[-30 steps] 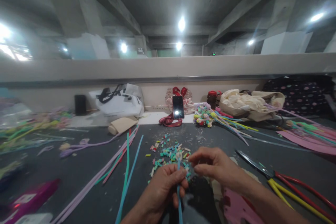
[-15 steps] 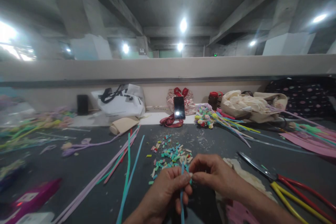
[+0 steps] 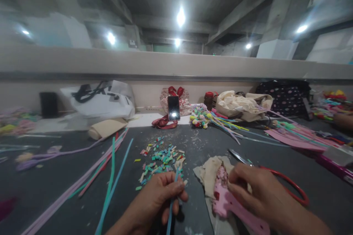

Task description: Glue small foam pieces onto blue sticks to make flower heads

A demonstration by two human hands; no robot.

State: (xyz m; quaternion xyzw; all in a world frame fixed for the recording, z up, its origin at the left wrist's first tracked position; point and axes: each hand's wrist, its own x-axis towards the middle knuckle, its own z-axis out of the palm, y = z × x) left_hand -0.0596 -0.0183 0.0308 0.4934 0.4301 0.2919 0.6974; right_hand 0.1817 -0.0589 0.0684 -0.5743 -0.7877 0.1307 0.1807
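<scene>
My left hand (image 3: pixel 160 198) pinches a thin blue stick (image 3: pixel 171 205) upright, its top between thumb and fingers. My right hand (image 3: pixel 256 192) has closed around the body of a pink glue gun (image 3: pixel 227 200) that lies on a beige cloth (image 3: pixel 209 169). A heap of small cut pieces in blue, green, pink and white (image 3: pixel 161 158) lies on the dark table just beyond my left hand.
Red-handled scissors (image 3: pixel 278 180) lie right of my right hand. Long blue, green and pink sticks (image 3: pixel 110 165) stretch along the left. At the back stand a phone (image 3: pixel 173 108), a white bag (image 3: pixel 102 99), a red-lidded jar (image 3: pixel 209 100) and cloth bags (image 3: pixel 242 104). Another person's hand (image 3: pixel 343 120) shows at far right.
My right hand left the blue stick's tip and moved right onto the pink glue gun. The view swung to the right. My left hand still holds the stick.
</scene>
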